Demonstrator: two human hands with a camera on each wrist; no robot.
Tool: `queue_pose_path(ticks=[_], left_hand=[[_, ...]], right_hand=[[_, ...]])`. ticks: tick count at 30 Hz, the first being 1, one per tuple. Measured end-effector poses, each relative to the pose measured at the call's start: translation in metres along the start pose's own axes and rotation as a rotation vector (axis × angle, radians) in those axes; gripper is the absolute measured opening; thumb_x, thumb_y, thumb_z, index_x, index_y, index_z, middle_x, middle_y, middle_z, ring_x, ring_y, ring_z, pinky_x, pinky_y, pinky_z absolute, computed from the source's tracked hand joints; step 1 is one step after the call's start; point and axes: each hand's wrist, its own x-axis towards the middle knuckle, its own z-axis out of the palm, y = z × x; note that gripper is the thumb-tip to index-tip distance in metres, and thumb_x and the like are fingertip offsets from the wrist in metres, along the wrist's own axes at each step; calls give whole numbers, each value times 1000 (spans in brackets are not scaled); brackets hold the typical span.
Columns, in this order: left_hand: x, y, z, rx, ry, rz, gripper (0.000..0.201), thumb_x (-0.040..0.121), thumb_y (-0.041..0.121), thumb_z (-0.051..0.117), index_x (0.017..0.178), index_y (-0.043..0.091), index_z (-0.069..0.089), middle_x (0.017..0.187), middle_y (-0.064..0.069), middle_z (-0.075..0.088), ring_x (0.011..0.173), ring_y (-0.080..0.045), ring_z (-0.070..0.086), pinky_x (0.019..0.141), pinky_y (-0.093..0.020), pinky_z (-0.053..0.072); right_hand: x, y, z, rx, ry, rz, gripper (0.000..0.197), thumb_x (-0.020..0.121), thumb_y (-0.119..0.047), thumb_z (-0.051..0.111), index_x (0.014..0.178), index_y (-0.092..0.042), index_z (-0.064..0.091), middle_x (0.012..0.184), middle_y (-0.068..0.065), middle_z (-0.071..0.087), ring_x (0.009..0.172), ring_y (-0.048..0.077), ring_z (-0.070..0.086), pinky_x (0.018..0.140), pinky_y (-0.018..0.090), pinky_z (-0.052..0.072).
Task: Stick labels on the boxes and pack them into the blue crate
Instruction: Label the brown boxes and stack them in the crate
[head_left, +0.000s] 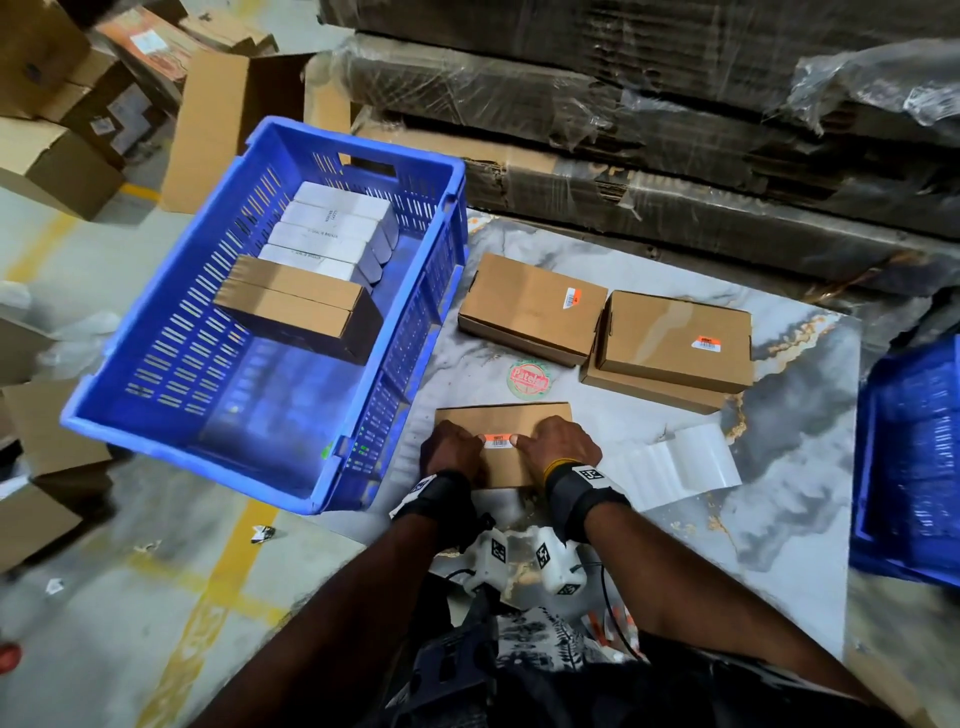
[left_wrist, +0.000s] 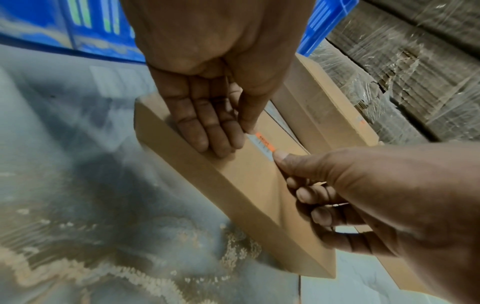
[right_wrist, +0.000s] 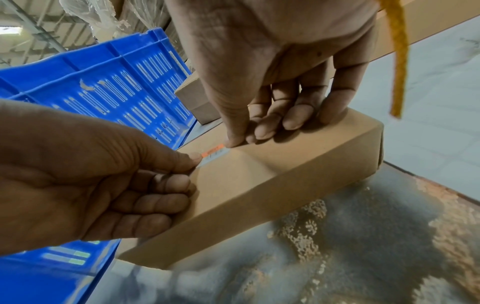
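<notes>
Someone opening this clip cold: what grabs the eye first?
Both hands, left hand and right hand, pressing an orange-and-white barcode label onto a brown cardboard box at the near table edge. Left of it, the big blue crate already holds white and brown boxes.

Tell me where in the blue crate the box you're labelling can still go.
The blue crate is bare across its near half, from the two brown boxes to the near wall. The far end is crowded with white boxes. A bare strip also runs along the right wall. Both hands, left hand and right hand, press the label.
</notes>
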Motion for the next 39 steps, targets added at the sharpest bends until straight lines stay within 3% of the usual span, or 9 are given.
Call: queue_pose_path(ticks=[2,6,10,14,20,26,30,33,39], left_hand=[[-12,4,-6,-67,19,-20,15,78,30,62,86,19,60,86,-10,73,70,-27,72,64,-39,62],[-27,5,-20,80,151,-20,15,90,27,49,103,28,55,113,-6,61,109,-30,58,90,-33,43],[-37,-8,-12,210,221,99,41,89,30,57,129,26,45,128,-9,46,121,-31,47,97,-43,43],[-41,-6,-4,107,138,79,68,91,27,57,150,20,23,143,-15,34,130,-37,39,105,-46,37],[-61,13,-12,145,153,191,74,90,26,57,152,34,17,131,-19,40,111,-42,56,96,-46,48],[-101,49,-48,167,250,483,80,86,21,60,153,34,16,129,-20,37,102,-42,56,88,-45,48],[-120,75,-89,161,298,601,86,84,19,65,151,40,18,128,-18,36,98,-39,58,86,-41,50],[-129,85,-132,145,329,658,90,80,18,68,152,41,18,132,-18,35,110,-38,54,94,-38,46],[-112,64,-235,73,450,616,95,76,15,72,150,44,20,125,-15,38,103,-40,55,93,-40,45]], right_hand=[[-4,4,-1,41,20,-6,41,87,-55,56,106,-21,68,116,8,66,107,31,62,83,32,47],[-12,26,2,201,185,11,30,89,-49,56,110,-27,57,120,6,59,111,30,57,88,37,48],[-20,40,11,251,185,70,60,86,-47,64,135,-23,39,132,11,44,123,34,45,96,46,41],[-21,38,21,389,56,99,69,85,-44,66,141,-17,36,136,16,41,126,39,45,101,48,42],[-34,38,3,405,131,29,71,81,-36,69,138,-14,33,133,16,44,121,40,49,95,47,46],[-70,33,-57,416,366,-186,106,78,-31,77,148,-44,-1,124,22,50,111,42,54,87,51,51],[-92,16,-97,438,446,-306,117,74,-32,80,148,-48,-10,125,22,54,111,41,53,86,46,50],[-111,-10,-121,450,477,-364,119,73,-34,80,147,-48,-12,128,26,51,117,41,50,89,44,47],[-142,-106,-128,490,377,-465,113,77,-38,75,148,-49,-13,119,24,50,107,43,58,89,41,45]])
